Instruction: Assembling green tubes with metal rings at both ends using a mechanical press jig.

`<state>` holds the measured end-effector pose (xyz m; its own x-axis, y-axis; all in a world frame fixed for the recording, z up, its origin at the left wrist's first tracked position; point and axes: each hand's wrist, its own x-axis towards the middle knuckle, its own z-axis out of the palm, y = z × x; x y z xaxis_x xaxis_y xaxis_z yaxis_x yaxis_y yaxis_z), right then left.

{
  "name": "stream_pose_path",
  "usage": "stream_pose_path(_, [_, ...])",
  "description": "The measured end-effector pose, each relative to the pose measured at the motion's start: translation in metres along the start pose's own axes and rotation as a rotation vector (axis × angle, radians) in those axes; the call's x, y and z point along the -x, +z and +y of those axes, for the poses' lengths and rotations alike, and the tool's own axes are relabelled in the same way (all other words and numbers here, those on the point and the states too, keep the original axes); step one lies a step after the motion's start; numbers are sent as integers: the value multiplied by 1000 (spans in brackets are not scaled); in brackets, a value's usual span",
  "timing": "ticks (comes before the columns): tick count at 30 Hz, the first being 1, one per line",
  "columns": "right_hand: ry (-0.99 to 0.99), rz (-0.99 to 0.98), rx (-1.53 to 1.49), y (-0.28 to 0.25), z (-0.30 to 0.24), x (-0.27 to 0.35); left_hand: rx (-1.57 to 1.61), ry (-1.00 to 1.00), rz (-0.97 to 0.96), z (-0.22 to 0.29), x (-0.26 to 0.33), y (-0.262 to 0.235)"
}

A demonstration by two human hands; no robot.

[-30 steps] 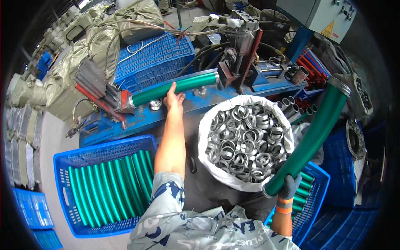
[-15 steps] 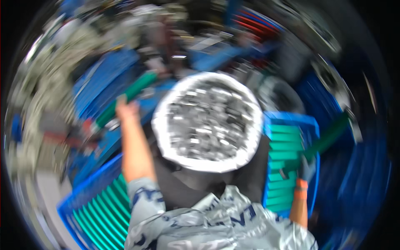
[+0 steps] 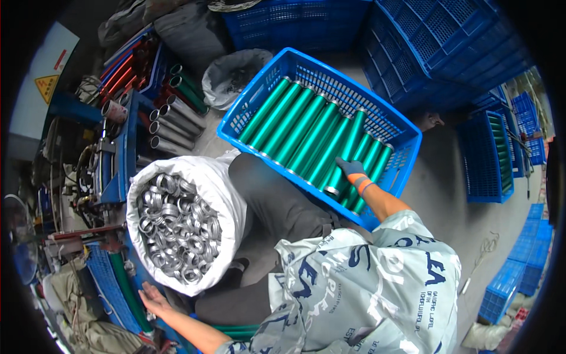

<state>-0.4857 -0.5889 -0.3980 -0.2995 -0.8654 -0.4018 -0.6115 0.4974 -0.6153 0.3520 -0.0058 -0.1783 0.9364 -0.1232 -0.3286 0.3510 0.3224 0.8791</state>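
View: head camera, looking down.
Right hand: mine, in a grey glove with an orange cuff; it is over the blue crate and on a green tube.
Right fingers: bent against the tube; their undersides are hidden, so I cannot tell whether they grip it or only rest on it.
Tube position: inside the crate, among a row of similar green tubes; it lies to the left of my palm, under my fingertips.
Tube axis: slants from upper right to lower left, somewhat steeper than its neighbours to the left; my fingers meet it nearer its lower end.
Tube ends: both show, each with a metal band; the lower end appears to lie over the row.
Nearer hand: the right, in contact; the left is well apart, beyond the white sack of metal rings.
Left hand: bare, fingers spread and holding nothing visible.
Left surroundings: a second green tube is just beside the fingertips; contact cannot be confirmed.
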Motion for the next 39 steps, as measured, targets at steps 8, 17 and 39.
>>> stream_pose_path(8, [-434, -641, 871, 98, -59, 60, -228, 271, 328, 3, 113, -115])
stream_pose_path(17, [-726, -410, -264, 100, -302, 120, -1385, -253, 1071, -163, 339, -282])
stream_pose_path(39, [-1097, -1652, 0, 120, -425, 452, -1016, 409, 606, 6, 347, -171])
